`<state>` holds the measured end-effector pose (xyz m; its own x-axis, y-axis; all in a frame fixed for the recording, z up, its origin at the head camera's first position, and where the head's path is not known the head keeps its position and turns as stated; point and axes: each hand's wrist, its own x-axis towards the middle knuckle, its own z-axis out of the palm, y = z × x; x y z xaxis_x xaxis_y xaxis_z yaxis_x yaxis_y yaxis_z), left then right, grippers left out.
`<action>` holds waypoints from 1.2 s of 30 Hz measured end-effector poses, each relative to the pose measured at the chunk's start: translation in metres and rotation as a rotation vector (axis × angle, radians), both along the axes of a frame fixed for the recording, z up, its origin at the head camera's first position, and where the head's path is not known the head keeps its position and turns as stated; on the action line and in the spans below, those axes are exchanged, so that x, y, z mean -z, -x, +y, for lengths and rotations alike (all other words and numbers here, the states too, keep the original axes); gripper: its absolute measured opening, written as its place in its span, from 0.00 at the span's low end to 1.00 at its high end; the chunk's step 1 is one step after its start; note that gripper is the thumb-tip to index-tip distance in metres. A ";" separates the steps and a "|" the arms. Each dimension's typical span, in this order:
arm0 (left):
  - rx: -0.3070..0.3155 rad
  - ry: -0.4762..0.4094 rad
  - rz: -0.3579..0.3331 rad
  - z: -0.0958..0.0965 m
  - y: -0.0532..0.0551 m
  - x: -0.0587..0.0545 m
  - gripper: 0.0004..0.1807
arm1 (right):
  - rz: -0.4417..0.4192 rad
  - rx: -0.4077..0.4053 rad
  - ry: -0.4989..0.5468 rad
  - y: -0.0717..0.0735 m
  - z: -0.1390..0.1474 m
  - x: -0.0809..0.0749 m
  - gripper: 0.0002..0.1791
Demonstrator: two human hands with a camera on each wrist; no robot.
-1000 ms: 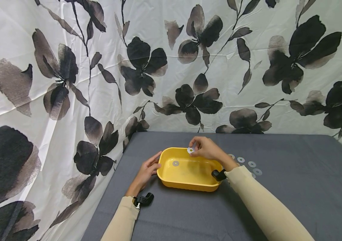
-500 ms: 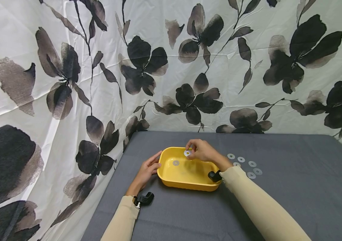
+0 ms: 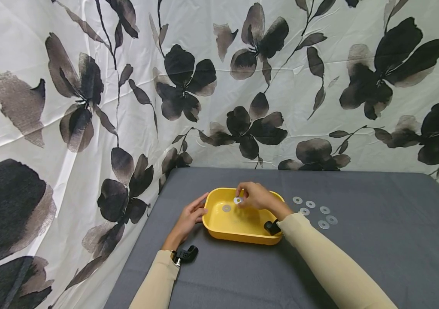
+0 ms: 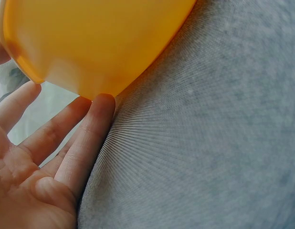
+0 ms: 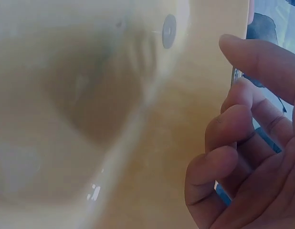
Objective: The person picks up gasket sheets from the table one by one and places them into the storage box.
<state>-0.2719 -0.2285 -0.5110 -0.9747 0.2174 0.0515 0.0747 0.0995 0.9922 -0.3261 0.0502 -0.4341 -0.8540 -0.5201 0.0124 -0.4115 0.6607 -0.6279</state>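
Note:
A yellow plastic tub (image 3: 238, 235) stands on the grey cloth. My left hand (image 3: 186, 222) touches its left end with nearly straight fingers; in the left wrist view the fingertips (image 4: 103, 102) meet the tub's outer wall. Inside the tub, my right hand (image 3: 257, 196) pinches a flat metal washer (image 3: 237, 200) between thumb and fingers. The right wrist view shows that washer (image 5: 236, 75) almost edge-on, partly hidden by the fingers. Another washer (image 3: 226, 208) lies on the tub's floor, left of the right hand.
Several loose washers (image 3: 325, 210) lie on the grey cloth (image 3: 377, 240) to the right of the tub. A white curtain (image 3: 188, 25) with dark flowers hangs behind and to the left of the table. Each wrist wears a small black camera (image 3: 187, 254).
My right hand has moved left and down into the tub with the pinched washer, uncovering more of the loose washers at right. The left hand stays at the tub's end.

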 end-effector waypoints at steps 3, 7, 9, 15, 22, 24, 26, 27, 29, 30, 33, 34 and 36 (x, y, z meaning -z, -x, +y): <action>0.001 0.003 0.001 -0.001 0.001 0.001 0.31 | -0.004 0.000 -0.012 -0.001 -0.003 0.001 0.12; 0.008 0.004 0.003 -0.001 0.002 0.001 0.31 | -0.008 -0.002 -0.026 -0.001 -0.006 0.003 0.12; 0.011 0.001 0.003 -0.001 0.002 0.001 0.32 | -0.009 -0.010 -0.030 -0.001 -0.006 0.005 0.12; 0.009 0.000 -0.001 -0.002 0.002 0.001 0.31 | -0.012 -0.025 -0.035 -0.002 -0.008 0.008 0.12; 0.010 -0.007 -0.008 -0.002 0.002 0.001 0.31 | -0.013 -0.014 -0.048 -0.002 -0.010 0.012 0.13; 0.008 -0.008 -0.009 -0.002 0.002 0.002 0.31 | -0.021 -0.010 -0.053 -0.002 -0.010 0.013 0.13; 0.010 -0.005 -0.008 -0.003 0.002 0.002 0.31 | -0.030 -0.007 -0.058 -0.002 -0.011 0.014 0.13; 0.010 -0.002 -0.007 -0.003 0.002 0.002 0.31 | -0.034 -0.002 -0.062 -0.002 -0.011 0.014 0.13; 0.010 0.002 -0.005 -0.003 0.002 0.001 0.31 | -0.037 0.004 -0.070 -0.002 -0.012 0.015 0.13; 0.010 0.003 -0.004 -0.003 0.002 0.001 0.30 | -0.033 0.005 -0.075 -0.002 -0.012 0.015 0.13; 0.009 0.003 -0.003 -0.003 0.002 0.000 0.30 | -0.036 0.015 -0.076 -0.003 -0.013 0.016 0.14; 0.008 0.004 -0.004 -0.003 0.002 0.000 0.30 | -0.037 0.018 -0.074 -0.003 -0.014 0.016 0.15; 0.008 0.002 -0.007 -0.003 0.002 0.001 0.30 | -0.038 0.019 -0.066 -0.004 -0.014 0.015 0.16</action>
<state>-0.2738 -0.2314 -0.5116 -0.9733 0.2252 0.0446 0.0688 0.1006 0.9925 -0.3224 0.0364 -0.4494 -0.8629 -0.5025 -0.0539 -0.3752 0.7084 -0.5979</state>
